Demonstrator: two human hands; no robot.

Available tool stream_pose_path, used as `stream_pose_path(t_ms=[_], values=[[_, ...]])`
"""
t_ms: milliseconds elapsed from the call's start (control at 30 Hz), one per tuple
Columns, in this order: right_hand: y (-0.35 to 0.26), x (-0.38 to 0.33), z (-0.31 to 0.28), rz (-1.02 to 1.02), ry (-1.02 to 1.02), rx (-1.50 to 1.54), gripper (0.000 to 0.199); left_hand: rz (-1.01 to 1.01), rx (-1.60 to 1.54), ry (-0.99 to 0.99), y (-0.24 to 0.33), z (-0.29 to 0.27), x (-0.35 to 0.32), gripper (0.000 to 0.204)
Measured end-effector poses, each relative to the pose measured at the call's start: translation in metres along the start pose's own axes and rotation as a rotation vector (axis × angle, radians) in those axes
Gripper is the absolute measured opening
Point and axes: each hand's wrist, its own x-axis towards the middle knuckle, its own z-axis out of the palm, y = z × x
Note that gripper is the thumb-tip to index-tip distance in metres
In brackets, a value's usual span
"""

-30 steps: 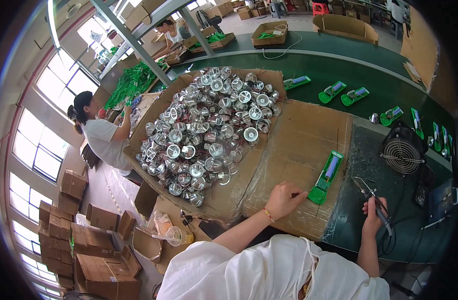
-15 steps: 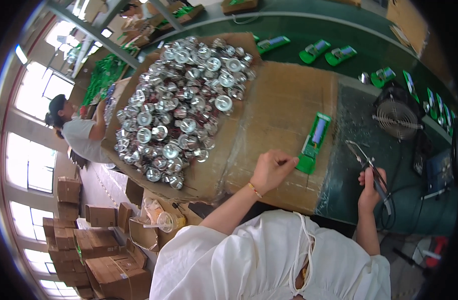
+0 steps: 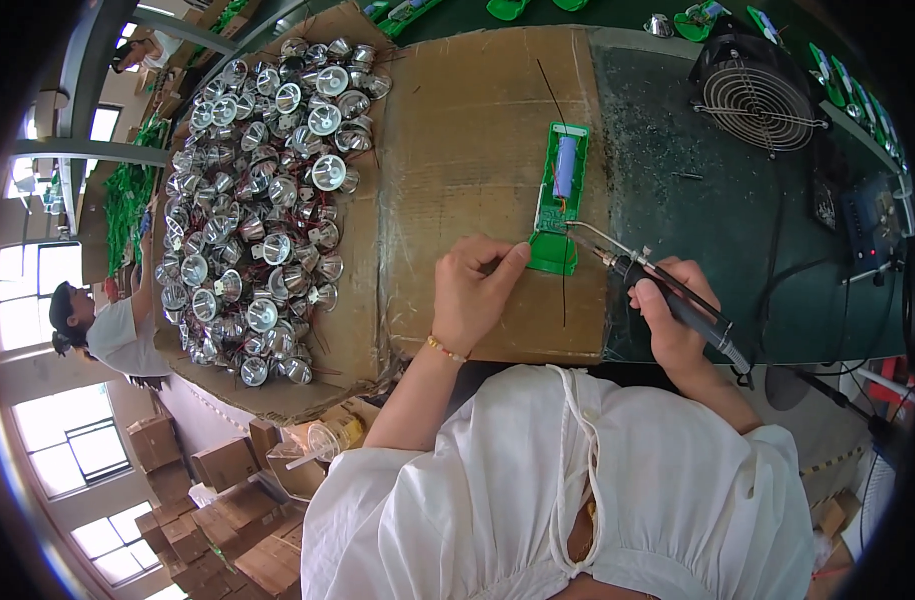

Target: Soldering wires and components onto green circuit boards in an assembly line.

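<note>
A green plastic case [image 3: 554, 252] lies open on the cardboard sheet before me. Inside it sit a blue-violet cylindrical battery [image 3: 564, 168] and a small green circuit board [image 3: 551, 216] with short wires. My left hand [image 3: 475, 283] is closed, its thumb and forefinger pinched at the case's lower left edge. Wrapped around the dark handle of a soldering iron [image 3: 677, 300], my right hand [image 3: 671, 312] is to the right of the case. The iron's tip and the thin curved metal tube fixed to it reach the circuit board; whether they touch it, I cannot tell.
A cardboard box [image 3: 352, 222] heaped with silvery reflector cups stands at left. A black fan with a wire guard [image 3: 760, 103] and a blue control unit [image 3: 865, 240] are at right, with cables. More green cases lie along the far edge. A person [image 3: 102, 320] works at far left.
My right hand has brought the soldering iron left, from over the dark mat to the circuit board. My left hand stays at the case's lower edge. The view has shifted.
</note>
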Motion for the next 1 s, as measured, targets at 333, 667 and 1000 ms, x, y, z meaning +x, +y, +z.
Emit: stream_pose_path(t_ms=[333, 667, 1000], values=[[0.001, 0.002, 0.0, 0.06, 0.004, -0.019, 0.012, 0.213, 0.179, 0.064, 0.008, 0.009, 0.006, 0.011], [-0.001, 0.004, 0.002, 0.081, 0.023, 0.028, 0.014, 0.143, 0.119, 0.05, 0.007, 0.009, 0.006, 0.012], [-0.004, 0.005, 0.002, 0.09, 0.089, 0.068, 0.013, 0.134, 0.092, 0.049, 0.007, 0.013, 0.007, 0.013]])
